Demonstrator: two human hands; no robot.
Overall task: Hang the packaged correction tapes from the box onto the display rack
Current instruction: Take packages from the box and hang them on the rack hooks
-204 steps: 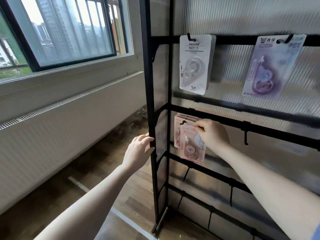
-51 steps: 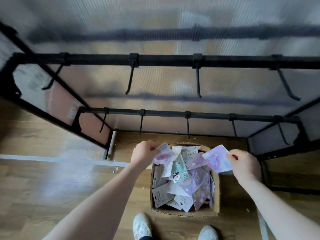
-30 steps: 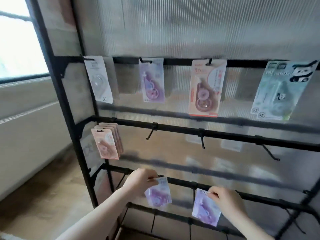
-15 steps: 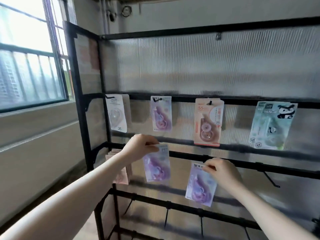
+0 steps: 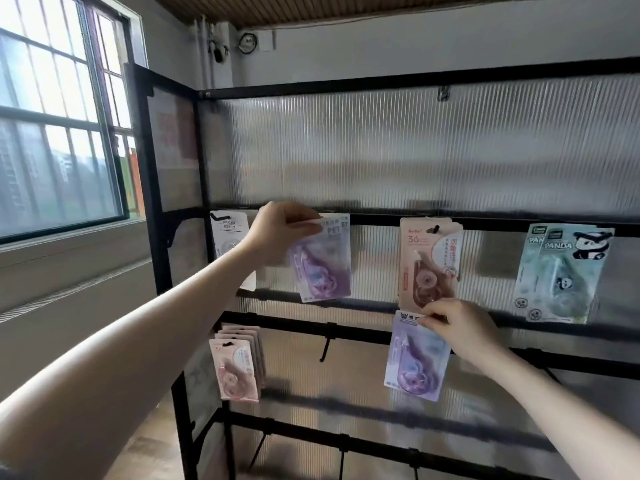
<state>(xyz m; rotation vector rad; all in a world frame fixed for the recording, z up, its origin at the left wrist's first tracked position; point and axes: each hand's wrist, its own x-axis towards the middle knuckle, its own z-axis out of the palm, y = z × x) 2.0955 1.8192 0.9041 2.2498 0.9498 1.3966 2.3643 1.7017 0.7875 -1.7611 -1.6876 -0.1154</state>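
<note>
Left hand (image 5: 277, 233) pinches top of a purple tape pack (image 5: 320, 263) up at the upper bar of the display rack (image 5: 485, 221), by a hook; hooked on or not, can't tell through blur. Right hand (image 5: 460, 330) pinches top of second purple pack (image 5: 414, 362), hanging below the pink pack (image 5: 427, 265), in front of the next bar down.

Daylight from window (image 5: 59, 133); slight motion blur, perhaps edge warping
</note>
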